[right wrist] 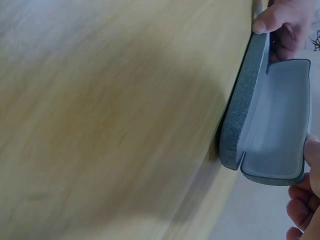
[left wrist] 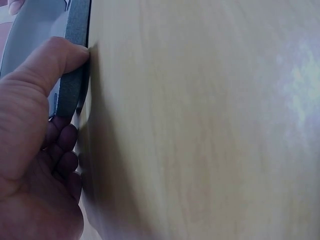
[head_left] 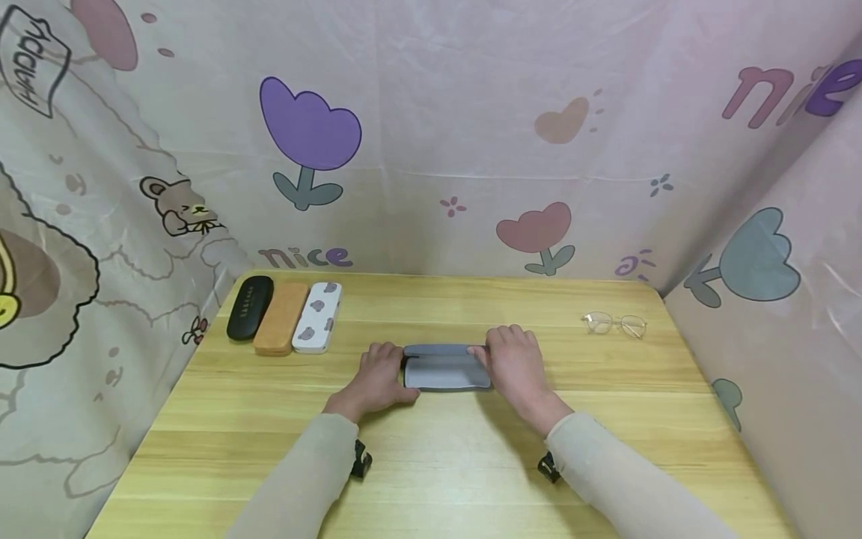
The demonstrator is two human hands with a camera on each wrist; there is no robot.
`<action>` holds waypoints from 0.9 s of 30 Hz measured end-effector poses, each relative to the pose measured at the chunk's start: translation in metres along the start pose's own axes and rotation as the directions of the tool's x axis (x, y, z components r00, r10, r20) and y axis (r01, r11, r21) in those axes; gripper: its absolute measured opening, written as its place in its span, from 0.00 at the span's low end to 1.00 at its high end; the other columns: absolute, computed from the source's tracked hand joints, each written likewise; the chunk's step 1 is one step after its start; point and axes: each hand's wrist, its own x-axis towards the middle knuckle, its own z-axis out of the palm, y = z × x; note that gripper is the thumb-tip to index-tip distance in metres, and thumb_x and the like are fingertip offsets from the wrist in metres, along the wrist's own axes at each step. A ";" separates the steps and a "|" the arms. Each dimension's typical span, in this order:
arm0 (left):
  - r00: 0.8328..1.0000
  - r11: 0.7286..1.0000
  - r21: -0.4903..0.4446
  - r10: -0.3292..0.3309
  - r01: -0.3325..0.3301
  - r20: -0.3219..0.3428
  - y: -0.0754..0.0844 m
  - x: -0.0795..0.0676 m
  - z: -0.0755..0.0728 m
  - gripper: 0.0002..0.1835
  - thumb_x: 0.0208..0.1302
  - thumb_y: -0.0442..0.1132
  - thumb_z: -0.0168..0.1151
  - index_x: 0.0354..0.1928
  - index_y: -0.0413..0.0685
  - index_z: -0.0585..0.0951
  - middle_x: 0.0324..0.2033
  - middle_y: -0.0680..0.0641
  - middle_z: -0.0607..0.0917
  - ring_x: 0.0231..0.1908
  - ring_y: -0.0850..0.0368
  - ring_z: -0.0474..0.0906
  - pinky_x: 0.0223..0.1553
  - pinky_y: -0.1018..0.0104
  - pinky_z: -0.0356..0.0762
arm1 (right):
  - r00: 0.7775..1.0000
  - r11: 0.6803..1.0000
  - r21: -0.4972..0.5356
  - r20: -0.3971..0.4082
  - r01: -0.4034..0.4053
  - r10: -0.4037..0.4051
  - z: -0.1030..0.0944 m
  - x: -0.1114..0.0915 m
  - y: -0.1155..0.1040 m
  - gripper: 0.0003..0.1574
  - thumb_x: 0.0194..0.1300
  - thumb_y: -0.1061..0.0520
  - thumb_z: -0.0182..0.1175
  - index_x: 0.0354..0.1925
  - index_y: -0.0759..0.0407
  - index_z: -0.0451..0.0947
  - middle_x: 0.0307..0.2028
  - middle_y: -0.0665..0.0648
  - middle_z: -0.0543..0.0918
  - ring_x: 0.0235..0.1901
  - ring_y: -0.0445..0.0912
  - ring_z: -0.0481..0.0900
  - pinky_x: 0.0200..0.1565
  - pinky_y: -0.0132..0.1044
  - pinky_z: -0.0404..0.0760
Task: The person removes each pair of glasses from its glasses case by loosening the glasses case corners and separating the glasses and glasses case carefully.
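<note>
A grey glasses case stands open on the wooden table, its pale lining showing and its lid raised at the back. My left hand holds the case's left end, with the thumb over the front edge and the other fingers curled at the end. At the other end, my right hand grips the lid. Its thumb lies at the lid's rim and its fingers are bent behind. In the head view the lid leans back above the lined base.
Three closed glasses cases lie side by side at the back left: a black one, a tan one and a white one with printed patches. Thin-framed eyeglasses lie at the back right. Printed curtains hang round the table.
</note>
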 end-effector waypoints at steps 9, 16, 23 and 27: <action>1.000 1.000 0.002 0.001 -0.001 0.003 0.000 0.001 0.000 0.47 0.56 0.55 0.75 0.69 0.30 0.72 0.64 0.37 0.76 0.65 0.38 0.64 0.71 0.42 0.59 | 0.993 0.995 -0.068 -0.088 0.069 -0.075 0.003 -0.003 0.000 0.24 0.70 0.41 0.68 0.29 0.56 0.75 0.26 0.52 0.78 0.29 0.50 0.73 0.34 0.43 0.69; 1.000 1.000 -0.001 0.006 -0.006 -0.002 -0.001 0.001 -0.001 0.48 0.55 0.55 0.76 0.69 0.28 0.72 0.64 0.36 0.76 0.65 0.37 0.64 0.71 0.41 0.60 | 0.985 0.992 -0.079 -0.132 0.100 -0.110 0.006 -0.007 0.002 0.25 0.69 0.40 0.69 0.28 0.56 0.74 0.24 0.52 0.77 0.27 0.49 0.71 0.32 0.41 0.67; 1.000 1.000 -0.015 0.002 -0.002 -0.003 0.002 0.000 -0.003 0.47 0.55 0.55 0.77 0.69 0.29 0.72 0.63 0.37 0.77 0.64 0.38 0.65 0.70 0.42 0.60 | 0.983 0.991 -0.077 -0.143 0.105 -0.115 0.008 -0.011 0.002 0.25 0.70 0.40 0.68 0.29 0.56 0.74 0.25 0.52 0.78 0.27 0.50 0.71 0.33 0.41 0.68; 1.000 1.000 -0.017 0.005 -0.005 -0.006 0.002 0.000 -0.003 0.46 0.54 0.54 0.77 0.68 0.30 0.73 0.61 0.38 0.77 0.64 0.38 0.65 0.69 0.42 0.61 | 0.979 0.990 -0.081 -0.159 0.113 -0.125 0.009 -0.013 0.002 0.25 0.69 0.40 0.68 0.29 0.57 0.74 0.24 0.53 0.78 0.27 0.50 0.71 0.32 0.42 0.68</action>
